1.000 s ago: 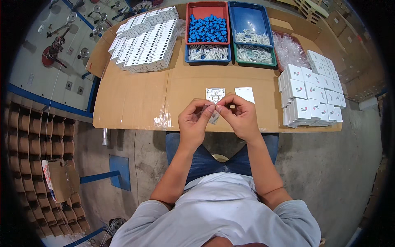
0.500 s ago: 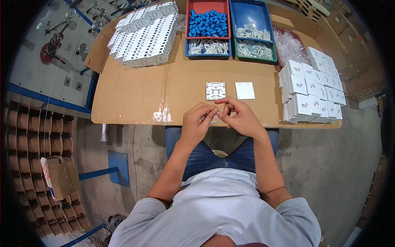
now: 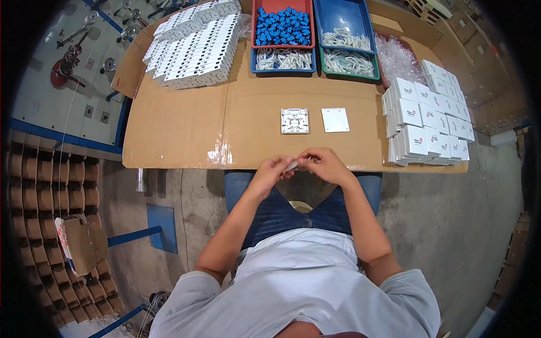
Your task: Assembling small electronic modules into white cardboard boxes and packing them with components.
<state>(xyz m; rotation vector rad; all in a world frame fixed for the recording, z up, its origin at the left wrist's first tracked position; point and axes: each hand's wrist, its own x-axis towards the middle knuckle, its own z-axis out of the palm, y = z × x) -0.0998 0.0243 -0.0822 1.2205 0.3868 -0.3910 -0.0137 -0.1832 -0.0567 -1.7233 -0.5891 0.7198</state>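
Observation:
At the table's front edge my left hand [image 3: 273, 172] and my right hand [image 3: 323, 165] meet, both with fingers pinched. Between them is a small, pale, thin piece [image 3: 291, 165], perhaps a little plastic packet; its kind is too small to make out. Just beyond the hands, a square white plastic housing [image 3: 295, 121] lies with its moulded inside facing up. To its right a flat white square cover [image 3: 336, 120] rests on the cardboard, apart from the housing.
Along the back stand a red tray [image 3: 254, 34] of blue parts, blue and green trays [image 3: 350, 78] of small white pieces, and a bin of clear plastic bags [image 3: 396, 59]. White boxes are stacked at back left [image 3: 194, 53] and at right [image 3: 416, 141].
Both hands have drawn slightly back toward me, off the table surface to its front edge. My right index finger, stretched out before, is now bent in to the small piece.

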